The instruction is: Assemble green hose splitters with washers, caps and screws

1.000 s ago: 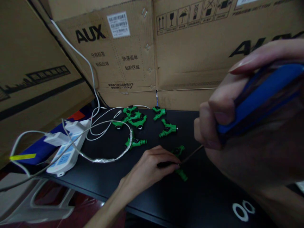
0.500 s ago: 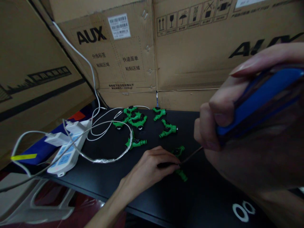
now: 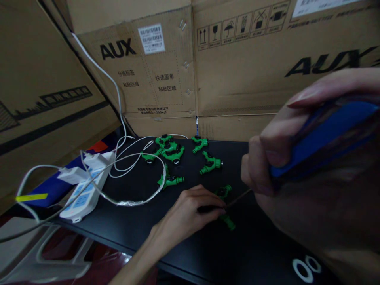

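My left hand (image 3: 192,209) rests low over the black tabletop, thumb and fingers closed on a green Y-shaped hose connector (image 3: 228,222). One arm of the connector points away from me and one towards me; its middle is hidden by my fingers. Large and close on the right, my right hand (image 3: 264,158) is wrapped round the blue handle of a screwdriver (image 3: 329,134). Its thin shaft runs down and left to the connector at my left fingertips. The tip's exact contact is hidden.
Several more green Y connectors (image 3: 210,162) lie further back. A white power strip (image 3: 86,194) with plugs and loose white cables (image 3: 130,203) occupies the left side. Cardboard boxes (image 3: 166,79) wall the back and left. Two white rings (image 3: 303,270) lie near the front right.
The view has shifted slightly, so the scene sits a little lower. Both hands keep their grips, and the screwdriver shaft still meets the connector at my left fingertips.
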The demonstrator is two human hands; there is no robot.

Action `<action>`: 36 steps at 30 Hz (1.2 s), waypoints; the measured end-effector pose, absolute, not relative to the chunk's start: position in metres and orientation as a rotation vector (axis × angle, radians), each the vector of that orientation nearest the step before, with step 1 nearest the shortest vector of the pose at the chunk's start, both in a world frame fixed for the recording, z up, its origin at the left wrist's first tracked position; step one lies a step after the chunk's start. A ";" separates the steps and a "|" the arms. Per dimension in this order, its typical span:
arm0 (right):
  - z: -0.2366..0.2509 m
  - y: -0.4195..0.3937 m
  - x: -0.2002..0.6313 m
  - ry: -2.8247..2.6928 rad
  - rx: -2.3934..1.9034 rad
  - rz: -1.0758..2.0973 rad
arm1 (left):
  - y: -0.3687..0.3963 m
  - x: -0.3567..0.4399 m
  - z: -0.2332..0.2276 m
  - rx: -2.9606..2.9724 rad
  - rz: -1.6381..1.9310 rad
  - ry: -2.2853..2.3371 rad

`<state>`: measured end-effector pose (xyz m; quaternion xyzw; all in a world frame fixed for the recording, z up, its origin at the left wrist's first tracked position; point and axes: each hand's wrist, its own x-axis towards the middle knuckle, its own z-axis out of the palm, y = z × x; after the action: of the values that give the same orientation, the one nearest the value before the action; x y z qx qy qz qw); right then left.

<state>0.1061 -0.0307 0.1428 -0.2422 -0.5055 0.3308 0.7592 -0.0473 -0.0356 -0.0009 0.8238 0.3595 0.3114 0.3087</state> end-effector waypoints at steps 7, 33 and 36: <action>0.136 -0.034 0.102 -1.186 -0.493 0.628 | -0.036 -0.046 0.002 2.122 0.809 0.950; 0.130 -0.015 0.123 -1.247 -0.290 1.357 | -0.007 -0.042 0.015 2.428 0.452 0.849; 0.128 -0.014 0.123 -1.271 -0.253 1.374 | 0.000 -0.042 0.013 2.450 0.460 0.811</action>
<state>0.1235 -0.0138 0.1277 -0.1086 -0.5453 0.5892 0.5863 -0.0422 0.0000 0.0128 0.9032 0.2989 0.1695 0.2572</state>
